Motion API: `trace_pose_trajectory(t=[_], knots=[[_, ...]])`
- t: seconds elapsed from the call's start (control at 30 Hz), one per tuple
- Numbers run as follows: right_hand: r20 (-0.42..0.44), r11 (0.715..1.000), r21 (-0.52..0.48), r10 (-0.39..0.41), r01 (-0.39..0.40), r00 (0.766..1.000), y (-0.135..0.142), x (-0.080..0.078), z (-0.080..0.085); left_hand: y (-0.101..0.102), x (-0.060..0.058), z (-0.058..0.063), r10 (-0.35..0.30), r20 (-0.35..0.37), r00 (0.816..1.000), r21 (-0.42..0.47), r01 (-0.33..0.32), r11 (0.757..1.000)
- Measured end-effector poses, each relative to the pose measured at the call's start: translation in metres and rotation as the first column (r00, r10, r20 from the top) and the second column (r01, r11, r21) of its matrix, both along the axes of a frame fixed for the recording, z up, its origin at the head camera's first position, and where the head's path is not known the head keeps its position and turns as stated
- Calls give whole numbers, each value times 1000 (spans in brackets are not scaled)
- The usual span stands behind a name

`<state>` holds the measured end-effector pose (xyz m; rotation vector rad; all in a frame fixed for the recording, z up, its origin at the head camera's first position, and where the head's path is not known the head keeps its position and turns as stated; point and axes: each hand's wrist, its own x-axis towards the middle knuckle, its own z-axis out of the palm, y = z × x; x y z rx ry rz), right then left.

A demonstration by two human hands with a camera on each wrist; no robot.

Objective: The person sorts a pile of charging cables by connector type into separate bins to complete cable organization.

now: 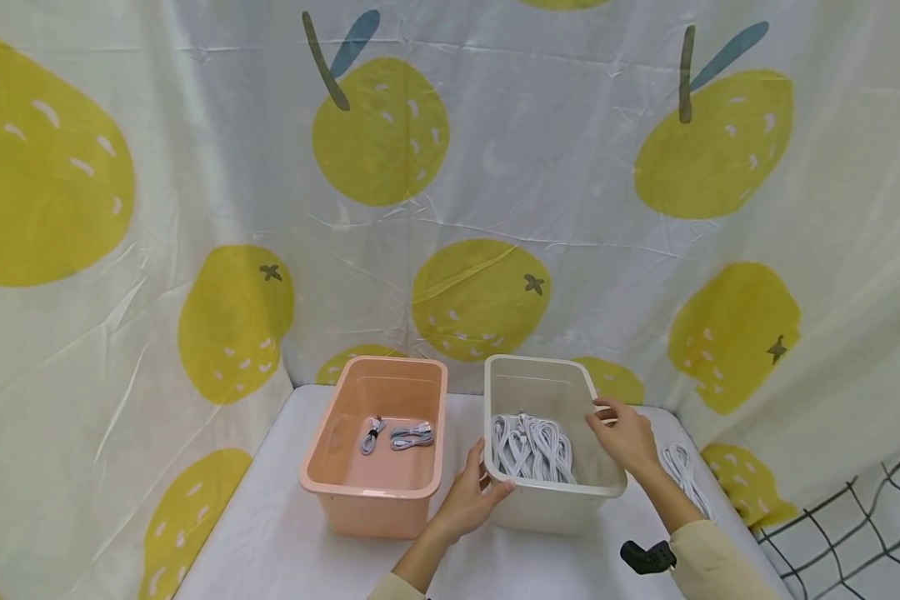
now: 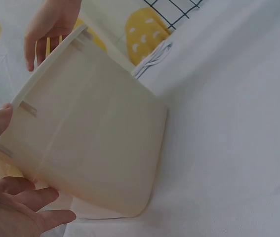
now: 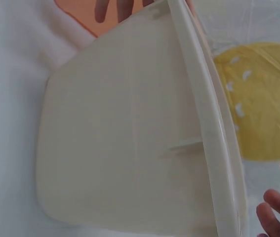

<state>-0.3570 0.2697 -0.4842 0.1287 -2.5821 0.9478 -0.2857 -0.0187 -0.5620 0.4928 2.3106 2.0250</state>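
A cream plastic bin (image 1: 543, 506) stands on the white surface with several bundled white cables (image 1: 543, 450) inside. My left hand (image 1: 465, 498) is at its near left corner; the thumb touches the rim and the fingers spread along the left side, as the left wrist view (image 2: 16, 197) shows. At the right rim my right hand (image 1: 624, 437) hovers with loosely bent fingers, holding nothing. The right wrist view has its fingertips (image 3: 278, 205) apart from the rim. To the left, a peach bin (image 1: 371, 508) contains two small bundled grey cables, one (image 1: 412, 436) beside another (image 1: 372, 435).
Another white cable bundle (image 1: 686, 477) lies right of the cream bin, partly behind the right forearm. A black object (image 1: 647, 557) shows by the right sleeve. A lemon-patterned curtain (image 1: 487, 183) hangs behind and at the sides; a black wire grid (image 1: 843, 529) is at lower right.
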Motion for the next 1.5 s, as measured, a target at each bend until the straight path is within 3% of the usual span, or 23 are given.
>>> trace_pose_trajectory(t=[0.47, 0.73, 1.1, 1.5], knots=[[-94, 998, 63, 22, -16, 995, 33, 3, -5, -2, 0, 1, 12, -5, 1000, -27, -12, 1000], [-138, 995, 94, 37, -24, 990, 65, 5, -13, -2, -1, 2, 7, -2, 1000, -34, -7, 999], [-77, 995, 84, -53, 60, 996, 98, 14, -27, -3, -3, 6, 5, 0, 1000, -34, -5, 999], [-41, 982, 97, -156, 159, 987, 130, 30, -48, -1, -2, 3, -7, 13, 1000, -24, 8, 1000]])
